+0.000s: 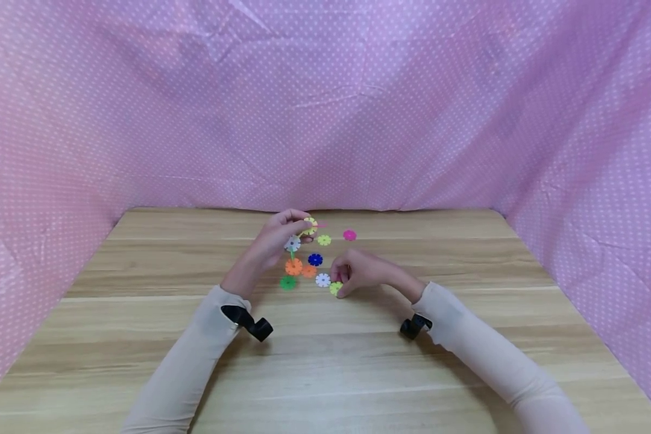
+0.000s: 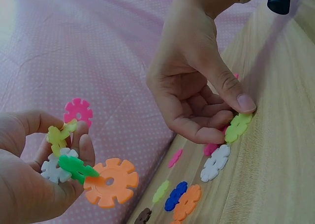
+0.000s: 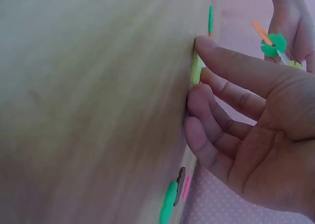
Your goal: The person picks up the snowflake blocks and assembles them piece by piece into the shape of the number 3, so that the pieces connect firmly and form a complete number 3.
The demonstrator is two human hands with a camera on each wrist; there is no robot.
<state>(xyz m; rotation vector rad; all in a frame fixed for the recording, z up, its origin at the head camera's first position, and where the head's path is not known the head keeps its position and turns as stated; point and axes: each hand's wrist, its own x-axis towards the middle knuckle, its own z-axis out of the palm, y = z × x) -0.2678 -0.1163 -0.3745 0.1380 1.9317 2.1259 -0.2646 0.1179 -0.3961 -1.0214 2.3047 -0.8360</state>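
Note:
My left hand (image 1: 271, 238) holds a chain of joined plastic snowflake discs above the table. In the left wrist view, the chain has a pink disc (image 2: 82, 110), a yellow disc (image 2: 55, 137), a white disc (image 2: 54, 171), a green disc (image 2: 74, 168) and an orange disc (image 2: 120, 178) at its lower end. With thumb and fingertips, my right hand (image 1: 366, 269) pinches a yellow-green disc (image 2: 238, 127) at the tabletop. A loose white disc (image 1: 322, 279) lies just left of those fingertips. Part of a pink piece (image 2: 210, 149) shows under the right hand.
Loose discs lie on the wooden table (image 1: 325, 374): blue (image 1: 315, 260), orange (image 1: 309, 271), green (image 1: 288, 283), yellow-green (image 1: 324, 240) and pink (image 1: 349, 235). A brown disc (image 2: 143, 216) shows in the left wrist view. Pink dotted cloth (image 1: 325, 120) hangs around the table.

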